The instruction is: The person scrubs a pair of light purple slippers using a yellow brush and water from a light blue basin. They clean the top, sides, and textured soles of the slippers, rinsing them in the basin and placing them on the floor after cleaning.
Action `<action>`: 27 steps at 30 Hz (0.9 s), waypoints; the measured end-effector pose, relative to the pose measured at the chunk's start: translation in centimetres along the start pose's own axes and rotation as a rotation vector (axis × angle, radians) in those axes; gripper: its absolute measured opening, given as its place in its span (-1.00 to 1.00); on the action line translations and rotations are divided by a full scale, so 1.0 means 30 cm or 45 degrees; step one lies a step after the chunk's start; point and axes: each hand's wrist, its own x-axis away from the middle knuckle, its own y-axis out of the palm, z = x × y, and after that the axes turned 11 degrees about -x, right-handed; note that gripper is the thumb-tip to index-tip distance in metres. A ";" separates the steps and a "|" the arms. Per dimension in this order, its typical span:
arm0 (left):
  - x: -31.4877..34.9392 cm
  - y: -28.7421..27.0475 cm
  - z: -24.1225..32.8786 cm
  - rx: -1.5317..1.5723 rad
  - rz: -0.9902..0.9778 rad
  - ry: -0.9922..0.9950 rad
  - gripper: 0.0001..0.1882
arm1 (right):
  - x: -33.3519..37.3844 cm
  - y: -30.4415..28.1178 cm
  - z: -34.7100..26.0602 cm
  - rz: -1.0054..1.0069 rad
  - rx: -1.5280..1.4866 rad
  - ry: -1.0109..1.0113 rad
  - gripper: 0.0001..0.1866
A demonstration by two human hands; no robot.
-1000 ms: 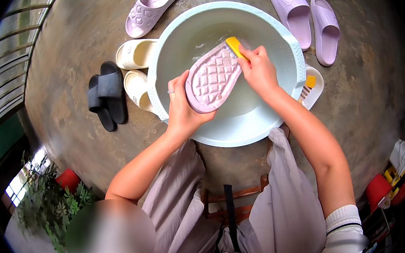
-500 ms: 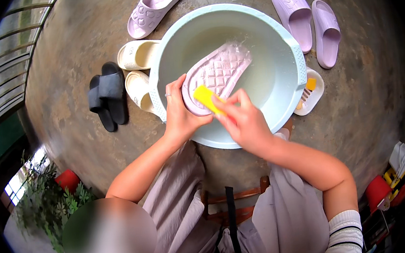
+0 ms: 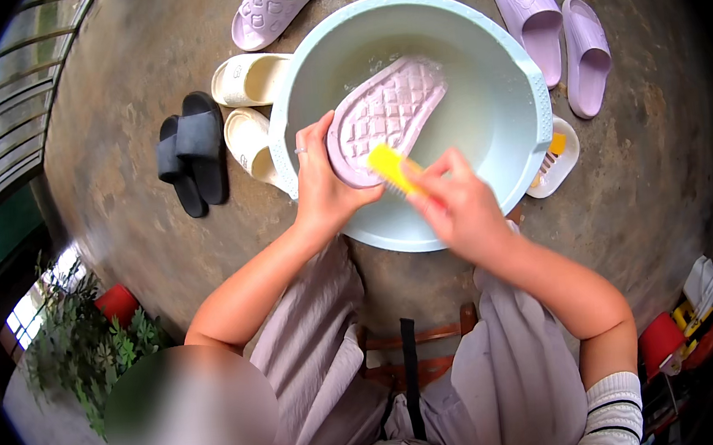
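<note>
My left hand (image 3: 323,179) grips the slipper (image 3: 378,122), my right hand (image 3: 464,206) pinches the brush (image 3: 391,167)! I'd scrub along the grooves (image 3: 390,103)

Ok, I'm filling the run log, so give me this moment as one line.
left hand: grips pink slipper, sole facing up | right hand: holds yellow brush over sole's near end | blue basin: under slipper, water inside

Over the basin (image 3: 494,100), a slipper (image 3: 380,106), left hand (image 3: 319,179) at its left, brush (image 3: 390,167) at its near end, right hand (image 3: 462,213) nearer right; left, two slipper pairs (image 3: 199,139); far left, a lone slipper (image 3: 266,14); far right, another pair (image 3: 537,33); right, a dish (image 3: 570,157).
</note>
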 end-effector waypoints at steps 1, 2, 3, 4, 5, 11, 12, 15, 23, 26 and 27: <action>-0.006 -0.004 0.005 0.011 0.002 -0.001 0.14 | 0.010 0.005 -0.044 -0.053 -0.069 0.007 -0.66; -0.005 0.003 0.003 -0.013 0.019 0.009 0.14 | 0.004 0.000 -0.021 -0.021 0.021 0.077 -0.65; -0.001 0.014 -0.001 -0.037 0.036 0.019 0.14 | -0.008 -0.014 0.031 0.011 0.111 0.147 -0.65; -0.004 0.021 0.006 -0.058 0.053 0.030 0.14 | -0.031 -0.033 0.065 0.044 0.204 0.217 -0.64; -0.008 0.022 0.011 -0.067 0.071 0.063 0.15 | -0.053 -0.049 0.093 0.096 0.174 0.235 -0.63; -0.020 0.025 0.010 -0.013 0.012 -0.046 0.17 | -0.079 0.018 0.022 0.060 0.082 -0.013 -0.64; -0.019 0.036 0.010 -0.015 0.010 -0.040 0.17 | -0.116 0.022 0.065 0.106 0.123 -0.003 -0.64; -0.011 0.032 0.010 -0.055 0.045 -0.037 0.13 | -0.163 0.081 0.051 0.112 0.026 -0.136 -0.63; 0.023 -0.001 0.034 -0.076 0.036 -0.017 0.11 | -0.229 0.058 0.196 0.207 0.101 0.019 -0.58; 0.051 -0.013 0.006 -0.093 0.012 -0.067 0.12 | -0.152 0.099 0.075 0.143 0.009 -0.042 -0.63; 0.060 -0.019 -0.005 -0.107 0.003 -0.064 0.13 | -0.163 0.097 0.121 0.161 0.072 0.016 -0.62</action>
